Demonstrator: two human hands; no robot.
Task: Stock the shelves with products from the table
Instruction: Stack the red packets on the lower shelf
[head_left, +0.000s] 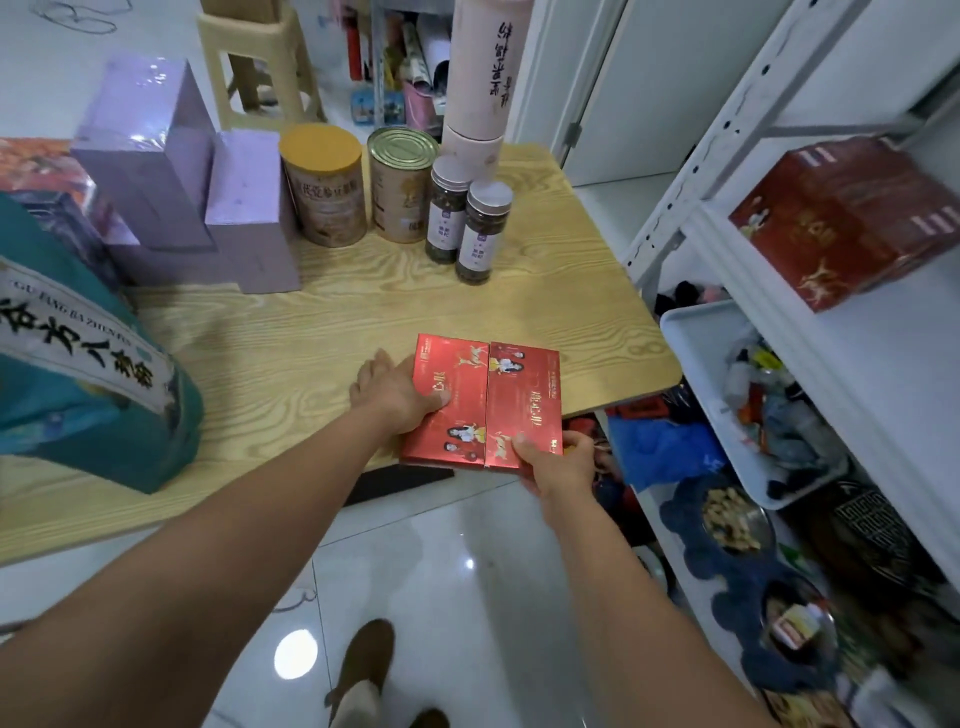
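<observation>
A teal bag (78, 374) with a white printed band is cut off by the left edge, its soft sides bulging. Behind it stand glossy lilac cartons (150, 156), tall and rectangular, partly hiding one another. Next come two round tins (324, 187), one with a yellow lid and one with a bare ribbed metal top, then two slim clear jars (448, 208) with pale lids. A tall pink tube (483, 73) runs out of view at the top.

All rest on the pale wood-grain table (311, 322). At its near right corner two flat, shiny red cartons lie side by side, long edges touching, near ends past the table's edge; whether they rest on it is unclear.

The left hand (395, 389) reaches forward on a straight arm and grips the left red box (449, 400), thumb on top and fingers along its outer side. The right hand (556, 460) pinches the near corner of the right red box (524, 400), thumb on top and fingers hidden beneath.

At right, the white metal shelf (779, 291) holds a blurred red shelf box (852, 218). A white tray (691, 353) below it holds a jumble too smeared to identify.
</observation>
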